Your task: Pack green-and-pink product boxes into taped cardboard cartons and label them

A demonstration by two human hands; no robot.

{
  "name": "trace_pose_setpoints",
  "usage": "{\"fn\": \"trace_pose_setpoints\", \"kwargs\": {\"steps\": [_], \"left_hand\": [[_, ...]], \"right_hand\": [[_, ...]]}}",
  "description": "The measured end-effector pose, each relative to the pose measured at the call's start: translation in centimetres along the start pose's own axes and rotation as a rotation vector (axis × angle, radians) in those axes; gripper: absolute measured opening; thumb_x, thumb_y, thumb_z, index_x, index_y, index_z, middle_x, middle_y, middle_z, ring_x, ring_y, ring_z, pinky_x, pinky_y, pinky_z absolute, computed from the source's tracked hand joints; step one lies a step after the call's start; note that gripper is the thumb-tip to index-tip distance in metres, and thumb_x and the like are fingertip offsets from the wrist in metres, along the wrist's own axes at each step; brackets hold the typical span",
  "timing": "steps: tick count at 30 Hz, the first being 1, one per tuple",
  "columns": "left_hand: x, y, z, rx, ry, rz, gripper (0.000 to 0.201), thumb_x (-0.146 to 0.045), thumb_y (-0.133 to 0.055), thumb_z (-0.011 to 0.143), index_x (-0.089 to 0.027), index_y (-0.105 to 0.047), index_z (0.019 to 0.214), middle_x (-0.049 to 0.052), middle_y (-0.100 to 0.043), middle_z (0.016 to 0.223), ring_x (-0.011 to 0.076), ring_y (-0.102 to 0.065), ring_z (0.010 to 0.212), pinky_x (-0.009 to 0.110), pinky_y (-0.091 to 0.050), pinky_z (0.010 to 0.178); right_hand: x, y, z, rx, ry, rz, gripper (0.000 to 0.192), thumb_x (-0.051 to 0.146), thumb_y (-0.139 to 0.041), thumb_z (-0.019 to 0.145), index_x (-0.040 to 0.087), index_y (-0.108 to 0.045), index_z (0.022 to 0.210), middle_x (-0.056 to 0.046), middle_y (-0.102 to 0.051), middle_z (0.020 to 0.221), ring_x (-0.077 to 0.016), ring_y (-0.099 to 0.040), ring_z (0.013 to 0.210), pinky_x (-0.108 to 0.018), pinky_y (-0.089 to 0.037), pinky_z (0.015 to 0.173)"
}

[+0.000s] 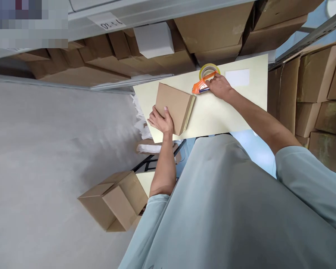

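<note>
A small closed cardboard box (pixel 173 106) lies at an angle on the left part of a pale tabletop (pixel 221 116). Yellowish tape shows along its right side. My left hand (pixel 161 120) holds the box at its lower left edge, thumb on the top face and the other fingers along the side. To the right, my right hand (pixel 220 86) is closed round the handle of an orange tape dispenser (pixel 197 87), which carries a roll of yellow-edged tape (pixel 210 68). The dispenser's front end is close to the box's upper right corner; whether they touch I cannot tell.
A white paper label (pixel 237 77) lies right of my right hand. Behind the table, a metal shelf (pixel 156 15) holds several cartons and a white box (pixel 154 39). Stacked cartons (pixel 309 86) stand at the right. An open carton (pixel 114 201) sits low at the left.
</note>
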State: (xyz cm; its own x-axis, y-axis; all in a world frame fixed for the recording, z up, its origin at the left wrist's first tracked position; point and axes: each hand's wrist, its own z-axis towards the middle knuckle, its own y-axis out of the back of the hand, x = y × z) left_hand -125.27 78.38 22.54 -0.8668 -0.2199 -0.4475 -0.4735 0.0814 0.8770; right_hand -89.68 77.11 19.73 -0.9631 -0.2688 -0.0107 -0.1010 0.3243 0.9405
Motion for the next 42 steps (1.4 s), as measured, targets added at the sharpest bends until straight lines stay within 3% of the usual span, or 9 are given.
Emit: {"fn": "trace_pose_setpoints", "kwargs": {"steps": [4, 7, 10, 13, 18, 23, 31, 39, 42], "left_hand": [[0.3, 0.6, 0.4, 0.026, -0.032, 0.017, 0.064, -0.055, -0.06, 0.109, -0.025, -0.055, 0.165, 0.018, -0.062, 0.16, 0.0351, -0.046, 0.164, 0.063, -0.003, 0.146], [0.9, 1.6, 1.3, 0.074, -0.11, 0.018, 0.058, -0.051, -0.06, 0.111, -0.027, -0.058, 0.164, 0.016, -0.063, 0.161, 0.0334, -0.045, 0.165, 0.063, 0.001, 0.146], [1.0, 2.4, 2.4, 0.144, -0.223, 0.003, 0.05, -0.046, -0.056, 0.113, -0.026, -0.063, 0.159, 0.014, -0.059, 0.168, 0.032, -0.032, 0.174, 0.062, 0.008, 0.145], [-0.2, 2.0, 2.1, 0.239, -0.372, -0.023, 0.048, -0.038, -0.048, 0.117, -0.02, -0.063, 0.158, 0.014, -0.052, 0.176, 0.0297, -0.014, 0.18, 0.06, 0.013, 0.144], [-3.1, -0.2, -3.1, 0.344, -0.43, -0.116, 0.048, -0.041, -0.047, 0.118, -0.018, -0.061, 0.159, 0.014, -0.033, 0.189, 0.029, -0.002, 0.183, 0.061, 0.007, 0.145], [-3.5, -1.8, -8.1, 0.367, -0.366, -0.172, 0.049, -0.038, -0.054, 0.116, -0.018, -0.059, 0.16, 0.015, -0.022, 0.193, 0.03, 0.005, 0.182, 0.065, 0.004, 0.146], [-3.2, -2.5, -8.4, 0.368, -0.338, -0.217, 0.043, -0.036, -0.057, 0.114, -0.029, -0.067, 0.155, 0.005, -0.034, 0.189, 0.0255, 0.002, 0.182, 0.059, 0.003, 0.148], [-3.9, -2.1, -8.7, 0.399, -0.33, -0.191, 0.047, -0.04, -0.055, 0.114, -0.025, -0.063, 0.158, 0.011, -0.029, 0.191, 0.0275, 0.005, 0.182, 0.066, -0.002, 0.147], [-4.1, -1.8, -9.0, 0.406, -0.346, -0.183, 0.051, -0.044, -0.058, 0.112, -0.024, -0.061, 0.159, 0.011, -0.027, 0.192, 0.0281, 0.007, 0.182, 0.065, -0.001, 0.147]], "right_hand": [[1.0, 1.2, -0.8, -0.021, 0.024, 0.0, 0.048, -0.004, -0.024, 0.103, -0.007, -0.067, 0.125, -0.018, -0.083, 0.098, -0.0217, -0.078, 0.098, -0.04, -0.048, 0.112], [1.9, 2.1, -2.5, -0.008, 0.071, -0.025, 0.044, 0.001, -0.029, 0.106, -0.001, -0.07, 0.122, -0.02, -0.085, 0.104, -0.0239, -0.078, 0.096, -0.04, -0.05, 0.11], [4.0, 2.2, -4.7, 0.032, 0.121, -0.037, 0.044, 0.003, -0.032, 0.105, 0.003, -0.072, 0.126, -0.019, -0.085, 0.108, -0.0273, -0.078, 0.097, -0.043, -0.051, 0.109], [8.0, 1.7, -7.0, 0.082, 0.201, 0.005, 0.046, 0.002, -0.034, 0.105, 0.002, -0.069, 0.135, -0.019, -0.085, 0.106, -0.027, -0.079, 0.093, -0.045, -0.049, 0.109], [15.5, 0.9, -9.0, 0.087, 0.257, 0.13, 0.052, 0.001, -0.04, 0.105, -0.003, -0.06, 0.153, -0.019, -0.086, 0.103, -0.0267, -0.08, 0.087, -0.047, -0.047, 0.11], [17.9, 0.4, -9.6, 0.084, 0.302, 0.116, 0.048, 0.0, -0.035, 0.107, -0.004, -0.065, 0.143, -0.019, -0.085, 0.101, -0.0273, -0.08, 0.089, -0.045, -0.048, 0.106], [15.5, -0.9, -11.7, 0.105, 0.372, 0.152, 0.056, 0.001, -0.04, 0.105, 0.0, -0.057, 0.159, -0.018, -0.086, 0.107, -0.0274, -0.08, 0.095, -0.045, -0.045, 0.109], [2.9, -2.1, -14.9, 0.068, 0.135, 0.094, 0.051, 0.0, -0.039, 0.103, 0.004, -0.068, 0.145, -0.019, -0.086, 0.105, -0.0271, -0.078, 0.092, -0.044, -0.048, 0.108], [1.3, -1.2, -12.9, 0.077, 0.061, 0.035, 0.046, 0.002, -0.038, 0.104, 0.002, -0.071, 0.136, -0.019, -0.086, 0.103, -0.0261, -0.079, 0.093, -0.042, -0.049, 0.109]]}}
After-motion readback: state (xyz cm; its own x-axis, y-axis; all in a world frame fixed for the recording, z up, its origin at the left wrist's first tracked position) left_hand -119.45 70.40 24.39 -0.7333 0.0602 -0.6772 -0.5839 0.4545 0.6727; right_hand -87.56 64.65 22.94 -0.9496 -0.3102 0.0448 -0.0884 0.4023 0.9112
